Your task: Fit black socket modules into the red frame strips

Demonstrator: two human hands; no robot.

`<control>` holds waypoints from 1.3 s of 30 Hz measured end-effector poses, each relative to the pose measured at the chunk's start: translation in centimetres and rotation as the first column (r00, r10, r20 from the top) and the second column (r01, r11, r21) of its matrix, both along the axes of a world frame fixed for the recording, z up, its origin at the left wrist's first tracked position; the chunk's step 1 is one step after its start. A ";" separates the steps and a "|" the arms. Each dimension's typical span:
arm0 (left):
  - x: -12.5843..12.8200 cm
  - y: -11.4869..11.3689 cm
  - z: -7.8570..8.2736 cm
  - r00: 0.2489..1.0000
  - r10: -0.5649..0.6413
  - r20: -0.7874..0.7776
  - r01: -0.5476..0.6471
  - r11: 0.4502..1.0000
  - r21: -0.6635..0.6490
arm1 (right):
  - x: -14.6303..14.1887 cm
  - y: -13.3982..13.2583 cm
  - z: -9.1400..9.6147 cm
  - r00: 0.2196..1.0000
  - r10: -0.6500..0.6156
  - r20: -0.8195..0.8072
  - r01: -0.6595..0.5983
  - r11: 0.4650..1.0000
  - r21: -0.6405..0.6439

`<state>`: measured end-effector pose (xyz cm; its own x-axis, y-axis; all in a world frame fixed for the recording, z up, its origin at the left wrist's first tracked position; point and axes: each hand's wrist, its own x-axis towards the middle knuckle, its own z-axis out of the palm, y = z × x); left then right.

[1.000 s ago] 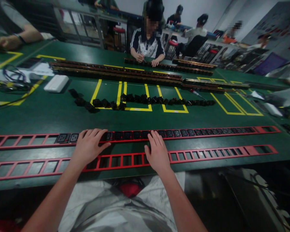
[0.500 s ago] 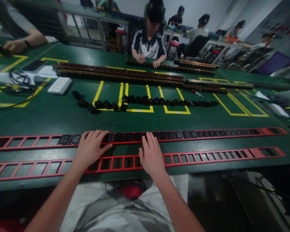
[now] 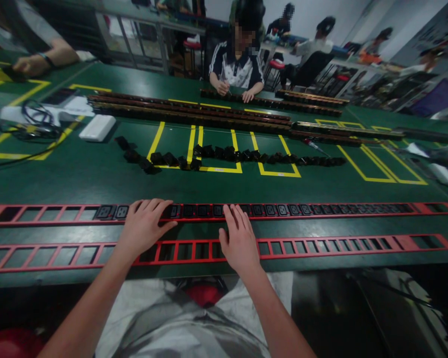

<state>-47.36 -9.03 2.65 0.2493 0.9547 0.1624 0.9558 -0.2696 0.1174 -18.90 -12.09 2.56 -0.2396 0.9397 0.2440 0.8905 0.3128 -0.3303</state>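
Observation:
A long red slotted strip lies across the green table, with black power sockets seated in most of its slots. Several slots at its left end have no socket. My left hand rests over the strip left of centre, fingers spread across the sockets. Further right, my right hand lies with its fingers stretched onto the same row, thumb out to the side. Neither hand grips anything. Nearer to me runs a second red strip, its slots bare, passing partly beneath both hands.
Loose black sockets form an uneven row beyond the strips. Behind them lie bundled dark strips, a screwdriver, a white box and cables. Across the table a person handles another strip.
The view has shifted slightly, so the table and people appear a little further right. Both hands keep the same places on the socketed strip.

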 end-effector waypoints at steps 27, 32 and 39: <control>0.0 0.0 0.1 0.999 0.011 0.049 -0.011 1.000 -0.014 | 0.0 0.0 0.3 0.999 0.000 0.039 -0.001 1.000 0.009; 0.2 0.0 0.3 0.999 0.013 0.042 -0.012 1.000 -0.019 | -1.4 0.0 0.5 0.997 -0.056 0.056 0.057 0.998 -0.005; 0.1 0.1 0.1 0.999 0.011 0.048 -0.010 1.000 -0.024 | -3.5 -0.3 0.2 0.998 -0.040 0.045 0.041 0.999 -0.028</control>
